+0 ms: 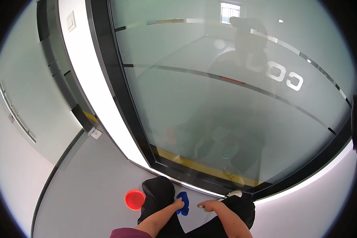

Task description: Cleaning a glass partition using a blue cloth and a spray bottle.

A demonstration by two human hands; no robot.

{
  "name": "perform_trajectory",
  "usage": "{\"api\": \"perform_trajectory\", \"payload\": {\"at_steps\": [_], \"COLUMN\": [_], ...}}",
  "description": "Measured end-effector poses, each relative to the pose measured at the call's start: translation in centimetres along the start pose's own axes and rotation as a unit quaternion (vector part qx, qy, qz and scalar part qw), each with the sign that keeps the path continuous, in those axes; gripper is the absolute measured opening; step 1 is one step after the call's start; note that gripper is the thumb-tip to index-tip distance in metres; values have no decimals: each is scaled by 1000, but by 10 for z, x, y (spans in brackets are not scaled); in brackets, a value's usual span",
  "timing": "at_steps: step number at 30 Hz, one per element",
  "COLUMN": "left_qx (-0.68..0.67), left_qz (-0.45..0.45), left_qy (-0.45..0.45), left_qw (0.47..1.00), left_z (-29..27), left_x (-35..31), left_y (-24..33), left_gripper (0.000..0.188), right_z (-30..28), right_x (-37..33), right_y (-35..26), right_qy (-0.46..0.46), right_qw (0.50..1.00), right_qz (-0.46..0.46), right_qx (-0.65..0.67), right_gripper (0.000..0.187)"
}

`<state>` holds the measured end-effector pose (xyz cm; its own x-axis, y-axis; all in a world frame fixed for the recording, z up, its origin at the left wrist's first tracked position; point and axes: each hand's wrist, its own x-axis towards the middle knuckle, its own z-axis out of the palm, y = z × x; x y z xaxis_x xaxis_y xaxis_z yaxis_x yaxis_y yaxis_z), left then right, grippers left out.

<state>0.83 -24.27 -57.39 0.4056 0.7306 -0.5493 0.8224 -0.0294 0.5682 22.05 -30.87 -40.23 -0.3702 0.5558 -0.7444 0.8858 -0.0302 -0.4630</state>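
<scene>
We see two bare hands down near the floor. The left hand [178, 204] is closed on one soft blue cloth [183, 202] — it sits bunched on the smooth grey floor [87, 198], between the knees in black trousers [158, 194]. The right hand [210, 205] is close by; we cannot tell if it pinches anything. One round red bowl [135, 199] sits left. Far ahead stands one big frosted glass door [226, 99] — black-framed.

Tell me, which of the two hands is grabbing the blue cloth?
The left hand grips the crumpled blue cloth, low on the grey floor beside the round red bowl. The right hand is apart from the cloth, nearer the white shoe.
</scene>
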Motion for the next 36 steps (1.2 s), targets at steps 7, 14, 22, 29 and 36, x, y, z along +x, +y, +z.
{"api": "perform_trajectory", "payload": {"at_steps": [7, 14, 22, 29, 36], "left_qx": [-221, -585, -807, -31, 64], "left_qz": [-118, -197, 4, 418, 520], "left_qy": [-85, -120, 13, 340, 164], "left_qw": [964, 777, 590, 842, 836], "left_z": [12, -28, -160, -272, -265], "left_x": [33, -1, -57, -169, -199], "left_y": [-36, 28, 115, 246, 247], "left_gripper": [38, 30, 26, 49, 62], "right_z": [-1, 4, 1, -4, -2], "right_x": [9, 8, 7, 2, 8], "right_y": [-1, 5, -3, -5, -9], "right_qy": [-1, 0, 5, 5, 46], "right_qw": [1000, 1000, 1000, 1000, 998], "right_qz": [-7, 5, -18, -10, -39], "right_qx": [-6, -5, -6, -11, -28], "right_gripper": [65, 66, 62, 59, 58]}}
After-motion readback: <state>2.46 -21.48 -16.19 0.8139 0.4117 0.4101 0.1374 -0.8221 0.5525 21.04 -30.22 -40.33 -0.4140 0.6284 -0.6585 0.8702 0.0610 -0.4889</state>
